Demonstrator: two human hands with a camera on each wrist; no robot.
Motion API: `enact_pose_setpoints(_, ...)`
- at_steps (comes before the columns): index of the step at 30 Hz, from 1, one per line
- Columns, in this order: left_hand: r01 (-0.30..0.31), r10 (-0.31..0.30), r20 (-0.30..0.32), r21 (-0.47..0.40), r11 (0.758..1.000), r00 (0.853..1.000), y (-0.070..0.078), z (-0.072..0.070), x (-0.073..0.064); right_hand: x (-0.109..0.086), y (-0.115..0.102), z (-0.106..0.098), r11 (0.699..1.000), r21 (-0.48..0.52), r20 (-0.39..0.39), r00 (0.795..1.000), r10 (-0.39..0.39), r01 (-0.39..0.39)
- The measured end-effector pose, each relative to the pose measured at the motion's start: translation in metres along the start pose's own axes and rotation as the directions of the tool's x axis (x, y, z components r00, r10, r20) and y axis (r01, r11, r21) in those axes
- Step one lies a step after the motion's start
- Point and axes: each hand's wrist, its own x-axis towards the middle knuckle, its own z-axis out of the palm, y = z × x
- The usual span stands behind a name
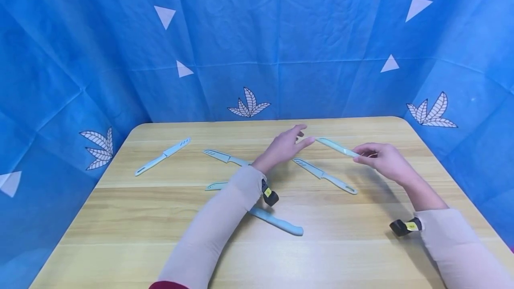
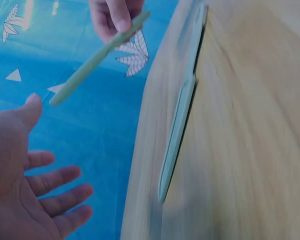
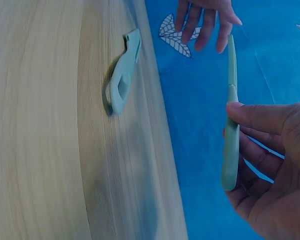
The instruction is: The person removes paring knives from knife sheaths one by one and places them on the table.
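Observation:
My right hand (image 1: 385, 162) pinches a light green knife (image 1: 337, 147) between thumb and fingers, holding it above the right part of the table. In the right wrist view its handle (image 3: 231, 155) lies under the thumb, and the slim covered-looking blade end points toward the left hand. My left hand (image 1: 283, 146) is stretched out beside that tip, with its fingers spread and nothing held, as the left wrist view shows. Whether it touches the tip cannot be told. Below the two hands, another light green knife (image 1: 311, 169) with a holed handle lies on the table.
More pale green-blue knives lie on the wooden table (image 1: 132, 226): one at the far left (image 1: 170, 150), one left of the left wrist (image 1: 218, 155), and a longer one (image 1: 277, 222) partly hidden under the left forearm. A blue patterned cloth (image 1: 321, 35) hangs behind.

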Motion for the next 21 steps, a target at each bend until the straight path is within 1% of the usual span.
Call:
enact_pose_setpoints(4,0.056,-0.057,-0.008,-0.112,0.992,0.998,0.004,0.004,0.0,0.002,-0.003,0.003,1.0,0.014,0.002,1.0,-0.01,0.01)
enact_pose_setpoints(7,0.082,-0.081,0.012,-0.21,0.974,0.997,0.006,0.005,-0.001,0.003,-0.004,0.006,1.0,0.023,0.005,1.0,-0.014,0.014)
enact_pose_setpoints(9,0.098,-0.089,0.043,-0.317,0.943,0.995,0.006,0.006,0.0,0.003,-0.005,0.007,1.0,0.024,0.003,1.0,-0.017,0.017)
enact_pose_setpoints(10,0.11,-0.093,0.063,-0.382,0.917,0.994,0.007,0.007,-0.001,0.004,-0.005,0.008,1.0,0.023,0.0,1.0,-0.019,0.019)
enact_pose_setpoints(11,0.121,-0.095,0.08,-0.447,0.886,0.992,0.007,0.007,-0.001,0.004,-0.005,0.009,0.999,0.023,-0.001,1.0,-0.023,0.023)
enact_pose_setpoints(12,0.136,-0.098,0.1,-0.512,0.848,0.99,0.008,0.008,-0.001,0.004,-0.006,0.009,0.999,0.024,-0.004,1.0,-0.029,0.029)
enact_pose_setpoints(14,0.167,-0.101,0.138,-0.628,0.76,0.985,0.008,0.011,-0.001,0.006,-0.007,0.011,0.999,0.029,-0.007,0.999,-0.038,0.039)
enact_pose_setpoints(15,0.182,-0.108,0.151,-0.664,0.726,0.983,0.008,0.013,-0.001,0.006,-0.008,0.012,0.999,0.032,-0.008,0.999,-0.044,0.044)
enact_pose_setpoints(17,0.207,-0.116,0.173,-0.743,0.636,0.978,0.009,0.016,-0.002,0.007,-0.009,0.014,0.998,0.037,-0.01,0.999,-0.053,0.053)
enact_pose_setpoints(19,0.224,-0.126,0.185,-0.811,0.54,0.975,0.01,0.02,-0.002,0.008,-0.011,0.016,0.998,0.04,-0.013,0.998,-0.057,0.058)
enact_pose_setpoints(21,0.23,-0.135,0.19,-0.877,0.423,0.972,0.012,0.024,-0.003,0.009,-0.012,0.018,0.997,0.043,-0.016,0.998,-0.065,0.066)
